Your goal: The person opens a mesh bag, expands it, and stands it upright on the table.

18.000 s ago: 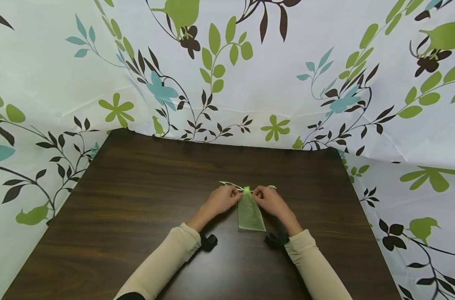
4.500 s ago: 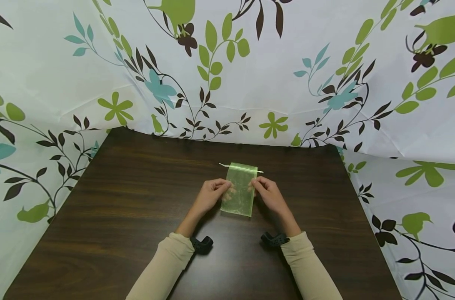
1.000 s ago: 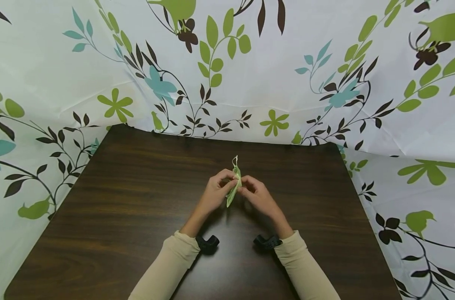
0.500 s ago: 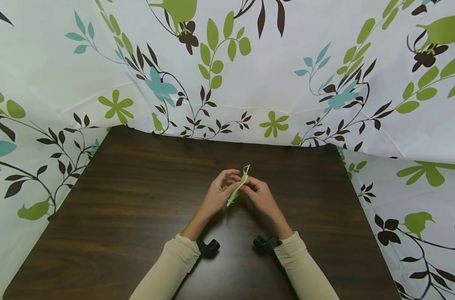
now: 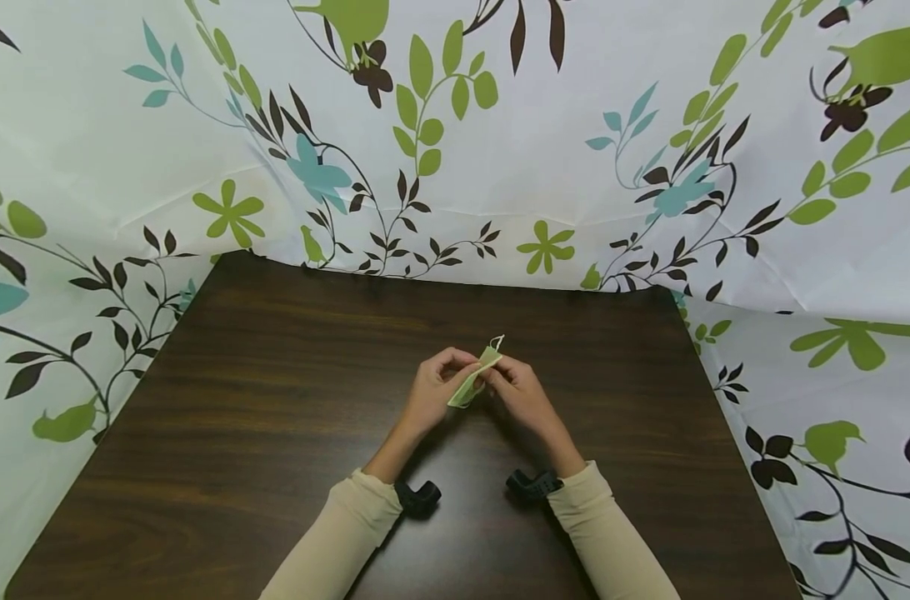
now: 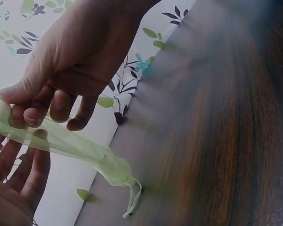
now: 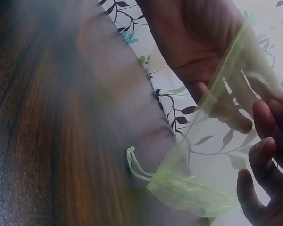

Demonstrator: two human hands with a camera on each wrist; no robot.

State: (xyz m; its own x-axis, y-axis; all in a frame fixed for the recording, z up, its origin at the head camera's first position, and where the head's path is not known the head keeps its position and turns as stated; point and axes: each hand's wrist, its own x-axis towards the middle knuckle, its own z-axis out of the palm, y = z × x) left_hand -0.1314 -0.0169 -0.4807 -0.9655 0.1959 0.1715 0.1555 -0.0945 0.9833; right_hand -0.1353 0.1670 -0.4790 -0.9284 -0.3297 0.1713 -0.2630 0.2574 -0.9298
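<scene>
A sheer light-green drawstring pouch [image 5: 472,386] is held up over the table, slanted and seen narrow in the head view. My left hand [image 5: 429,389] pinches its left side between thumb and fingers. At the other side my right hand [image 5: 523,394] pinches it too. Pale cord loops [image 5: 497,341] stick out from the pouch's far end. In the left wrist view the pouch [image 6: 85,147] runs down to a gathered end with its cord [image 6: 134,197] dangling. Through the sheer cloth [image 7: 236,61] in the right wrist view, part of my right hand shows.
A dark wooden table [image 5: 275,417] lies beneath the hands. Behind it and at the sides hangs a white cloth [image 5: 530,150] with a leaf and bird print. Black straps [image 5: 419,497] sit at both wrists, below cream sleeves.
Earlier the pouch hung cinched at its neck, then was spread flat. A second ago it stood edge-on and upright. Now it slants right, showing a bit more face. Both hands still hold it.
</scene>
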